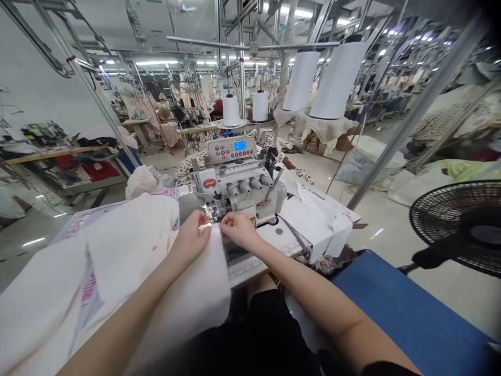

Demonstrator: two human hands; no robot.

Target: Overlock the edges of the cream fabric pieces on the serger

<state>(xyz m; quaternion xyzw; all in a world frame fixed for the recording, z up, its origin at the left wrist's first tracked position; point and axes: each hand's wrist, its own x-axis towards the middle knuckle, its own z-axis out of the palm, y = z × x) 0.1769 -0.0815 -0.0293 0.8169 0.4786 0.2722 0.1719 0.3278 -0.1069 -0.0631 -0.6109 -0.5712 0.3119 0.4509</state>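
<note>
A white overlock sewing machine point(238, 185) stands on the table in front of me. White fabric point(129, 250) is spread across the table's left side and hangs over the front edge. My left hand point(191, 237) rests on the fabric with its fingers curled, pinching its edge just before the presser foot point(215, 211). My right hand point(237, 228) pinches the same edge from the right, close to the left hand. Both hands are at the needle area.
Tall white thread cones point(336, 78) stand on a rack behind the machine. A black floor fan point(457, 227) is at the right. A blue surface point(410, 313) lies by my right arm. More white cloth pieces point(317, 216) lie right of the machine. Other workstations fill the hall behind.
</note>
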